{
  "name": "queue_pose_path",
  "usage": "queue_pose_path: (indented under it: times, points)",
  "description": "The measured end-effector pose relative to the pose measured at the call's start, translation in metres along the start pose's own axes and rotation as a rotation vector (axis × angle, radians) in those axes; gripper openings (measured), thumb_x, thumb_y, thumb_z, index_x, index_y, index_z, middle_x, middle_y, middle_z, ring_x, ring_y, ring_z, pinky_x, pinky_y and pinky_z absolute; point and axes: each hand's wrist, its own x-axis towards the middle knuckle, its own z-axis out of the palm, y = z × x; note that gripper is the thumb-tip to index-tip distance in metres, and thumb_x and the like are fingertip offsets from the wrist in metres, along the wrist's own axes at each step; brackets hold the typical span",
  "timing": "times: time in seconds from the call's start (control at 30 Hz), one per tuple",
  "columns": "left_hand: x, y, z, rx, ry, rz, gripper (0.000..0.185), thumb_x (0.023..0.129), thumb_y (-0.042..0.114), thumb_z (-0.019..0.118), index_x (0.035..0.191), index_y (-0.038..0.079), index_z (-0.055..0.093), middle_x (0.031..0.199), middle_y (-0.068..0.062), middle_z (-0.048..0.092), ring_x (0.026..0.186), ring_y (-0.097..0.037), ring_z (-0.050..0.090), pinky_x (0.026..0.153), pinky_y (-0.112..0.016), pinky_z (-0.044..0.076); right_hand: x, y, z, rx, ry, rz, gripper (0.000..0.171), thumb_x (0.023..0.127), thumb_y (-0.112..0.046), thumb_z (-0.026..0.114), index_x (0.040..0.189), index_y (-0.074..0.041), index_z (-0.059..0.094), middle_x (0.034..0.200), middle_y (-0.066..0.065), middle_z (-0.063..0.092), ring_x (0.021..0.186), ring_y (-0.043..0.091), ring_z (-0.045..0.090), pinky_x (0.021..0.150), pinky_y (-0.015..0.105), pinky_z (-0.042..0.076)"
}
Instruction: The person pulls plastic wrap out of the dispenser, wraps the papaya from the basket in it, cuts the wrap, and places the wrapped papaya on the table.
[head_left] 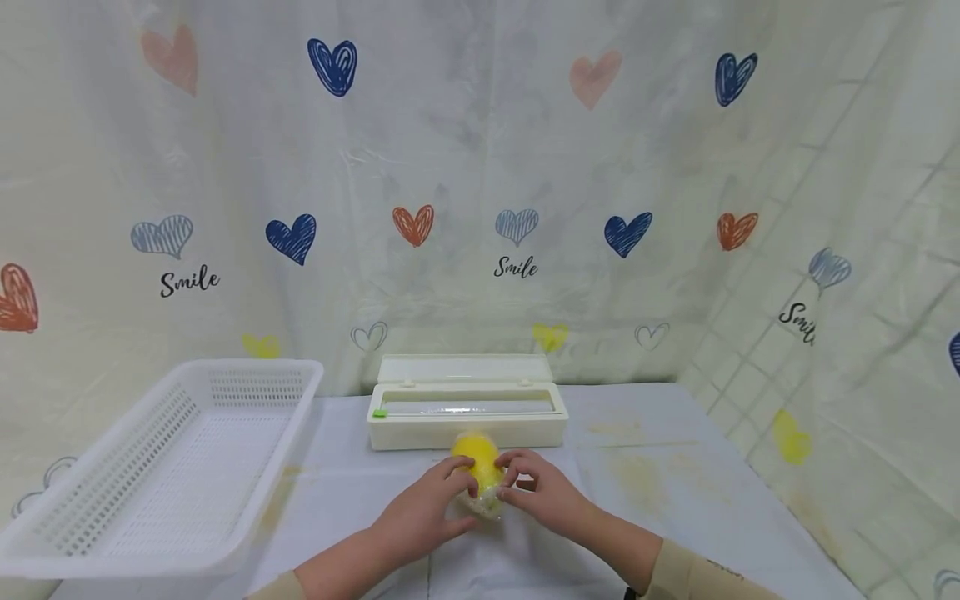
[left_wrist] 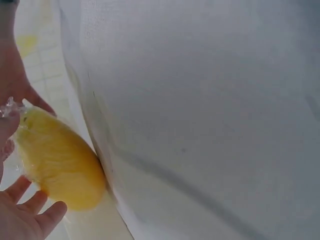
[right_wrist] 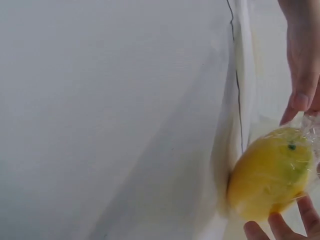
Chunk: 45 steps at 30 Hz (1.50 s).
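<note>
A yellow lemon [head_left: 480, 467] wrapped in clear cling film sits on the white table, just in front of the film dispenser box [head_left: 467, 410]. My left hand [head_left: 427, 508] holds it from the left, fingers curled round its side. My right hand [head_left: 536, 492] grips it from the right, fingertips pinching the bunched film at its near end. In the left wrist view the lemon [left_wrist: 60, 162] lies against the white box with film gathered at its end. The right wrist view shows the lemon [right_wrist: 270, 172] with a small green stem mark, between fingers [right_wrist: 300, 95] of both hands.
A white perforated plastic basket [head_left: 165, 467] stands at the left of the table. The cream dispenser box is open, its lid raised at the back. A heart-printed curtain [head_left: 480, 192] hangs behind and to the right. The tablecloth [head_left: 675, 475] has yellowish stains.
</note>
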Motion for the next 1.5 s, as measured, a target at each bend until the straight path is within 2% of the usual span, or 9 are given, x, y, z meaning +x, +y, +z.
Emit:
queue_pose_path:
  times: [0.13,0.33,0.43,0.6,0.77,0.9,1.1,1.33,1.5]
  points:
    - [0.002,0.004,-0.002,-0.044,-0.011,-0.039,0.007,0.093,0.034,0.069,0.088,0.033,0.064,0.141,0.001,0.051,0.126,-0.024,0.052,0.098,-0.042,0.049,0.000,-0.001,-0.002,0.035,0.001,0.046,0.016,0.089,-0.013,0.073,0.081,-0.008,0.060,0.124,0.013,0.059,0.120,0.037,0.052,0.093,0.050,0.052]
    - [0.001,0.002,-0.006,-0.264,-0.081,-0.144,0.015,0.098,0.034,0.060,0.085,0.027,0.060,0.148,0.006,0.044,0.137,-0.024,0.042,0.108,-0.048,0.040,0.000,0.001,-0.009,0.162,-0.060,0.127,0.019,0.093,-0.018,0.068,0.087,-0.001,0.063,0.128,0.013,0.058,0.126,0.037,0.049,0.099,0.053,0.046]
    - [0.002,-0.001,-0.008,-0.362,-0.086,-0.152,0.016,0.100,0.032,0.057,0.086,0.024,0.058,0.149,0.006,0.043,0.140,-0.026,0.038,0.111,-0.051,0.034,0.000,0.003,-0.012,0.211,-0.112,0.133,0.018,0.095,-0.017,0.065,0.095,0.001,0.064,0.132,0.014,0.055,0.128,0.036,0.046,0.102,0.053,0.044]
    - [0.001,-0.004,-0.011,-0.468,-0.083,-0.148,0.016,0.101,0.032,0.055,0.088,0.023,0.056,0.149,0.004,0.043,0.142,-0.029,0.035,0.113,-0.056,0.029,-0.003,0.003,-0.010,0.084,-0.173,0.036,0.018,0.092,-0.013,0.071,0.105,-0.008,0.060,0.136,0.015,0.047,0.130,0.039,0.042,0.101,0.059,0.043]
    - [0.000,-0.006,-0.013,-0.546,-0.087,-0.142,0.015,0.101,0.029,0.055,0.089,0.020,0.056,0.149,0.001,0.043,0.142,-0.032,0.033,0.112,-0.060,0.028,0.000,0.001,-0.005,0.035,-0.080,0.058,0.016,0.090,-0.023,0.074,0.095,-0.011,0.064,0.130,0.010,0.054,0.127,0.038,0.047,0.101,0.059,0.043]
    - [-0.001,-0.009,-0.011,-0.534,-0.056,-0.147,0.014,0.097,0.031,0.062,0.096,0.021,0.053,0.146,0.001,0.047,0.139,-0.030,0.038,0.110,-0.054,0.035,0.003,0.003,-0.004,0.043,-0.034,0.117,0.017,0.090,-0.028,0.074,0.091,-0.013,0.065,0.126,0.006,0.059,0.128,0.038,0.047,0.105,0.063,0.036]
    - [-0.001,-0.008,-0.008,-0.396,-0.018,-0.118,0.046,0.082,0.038,0.081,0.112,0.026,0.049,0.142,0.001,0.046,0.131,-0.026,0.046,0.106,-0.048,0.042,0.006,0.002,-0.001,0.020,0.016,0.154,0.018,0.089,-0.030,0.075,0.090,-0.013,0.067,0.119,0.002,0.062,0.123,0.034,0.051,0.104,0.065,0.036]
    - [0.008,-0.002,0.002,-0.177,0.065,-0.089,0.025,0.083,0.045,0.079,0.087,0.031,0.058,0.134,0.003,0.051,0.123,-0.023,0.050,0.100,-0.042,0.048,0.010,0.000,0.007,0.030,0.101,0.151,0.017,0.088,-0.026,0.076,0.090,-0.011,0.068,0.105,-0.001,0.065,0.111,0.025,0.056,0.101,0.061,0.039]
    - [0.011,-0.001,0.000,-0.267,0.113,-0.160,0.020,0.086,0.038,0.077,0.076,0.026,0.065,0.132,0.000,0.052,0.117,-0.024,0.056,0.096,-0.042,0.051,0.011,-0.002,0.012,0.020,0.111,0.161,0.018,0.089,-0.026,0.075,0.088,-0.010,0.066,0.104,-0.001,0.063,0.109,0.024,0.055,0.101,0.059,0.038]
